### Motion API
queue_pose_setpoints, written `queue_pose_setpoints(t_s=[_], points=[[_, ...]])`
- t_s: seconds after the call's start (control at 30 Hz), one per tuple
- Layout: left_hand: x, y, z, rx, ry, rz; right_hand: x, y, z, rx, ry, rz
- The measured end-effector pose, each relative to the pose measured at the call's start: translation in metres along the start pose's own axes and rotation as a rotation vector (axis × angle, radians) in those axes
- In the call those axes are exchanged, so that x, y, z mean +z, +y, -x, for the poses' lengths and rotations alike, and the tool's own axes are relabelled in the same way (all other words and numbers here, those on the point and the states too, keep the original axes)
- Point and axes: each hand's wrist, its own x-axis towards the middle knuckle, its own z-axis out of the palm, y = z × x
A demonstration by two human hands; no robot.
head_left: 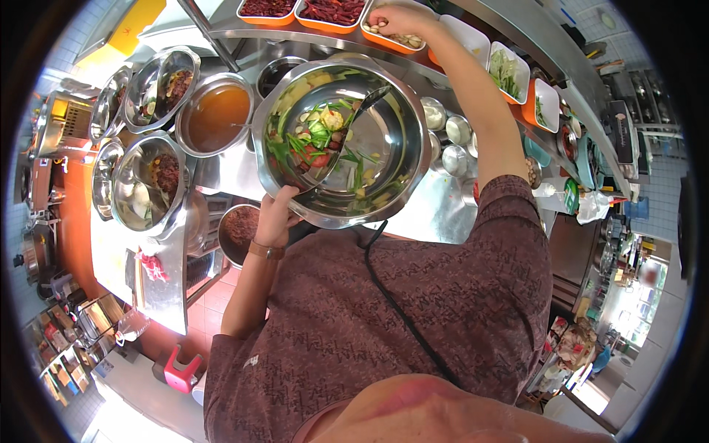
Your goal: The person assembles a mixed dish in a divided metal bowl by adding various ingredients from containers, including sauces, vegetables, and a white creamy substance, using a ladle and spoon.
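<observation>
My left hand [277, 214] grips the near rim of a large shiny steel bowl [399, 159] and holds it tilted toward me. Green vegetable strips, red pieces and pale slices [321, 140] lie inside it, with a dark spoon handle [367, 100] resting among them. My right hand [402, 18] reaches far up into an orange tray of pale nuts [391, 38] on the upper shelf, fingers curled down into the contents; whether they hold anything is hidden.
Orange trays of red chillies [332, 11] and greens [508, 72] line the steel shelf. Steel bowls with brown sauce [216, 114] and other seasonings [151, 181] sit on the counter at left. Small steel cups [458, 129] stand right of the bowl.
</observation>
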Motion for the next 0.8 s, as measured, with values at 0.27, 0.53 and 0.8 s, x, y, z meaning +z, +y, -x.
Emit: queue_pose_setpoints(t_s=[0.27, 0.53, 0.8], points=[[-0.015, -0.01, 0.004, 0.017, -0.023, 0.029, -0.001, 0.011, -0.005, -0.088, -0.089, -0.01], [-0.013, -0.007, 0.005, 0.008, -0.017, 0.037, 0.023, 0.048, -0.009, -0.096, -0.001, -0.38], [-0.011, -0.001, 0.003, -0.028, -0.001, 0.004, -0.012, 0.018, 0.042, 0.043, 0.074, -0.683]])
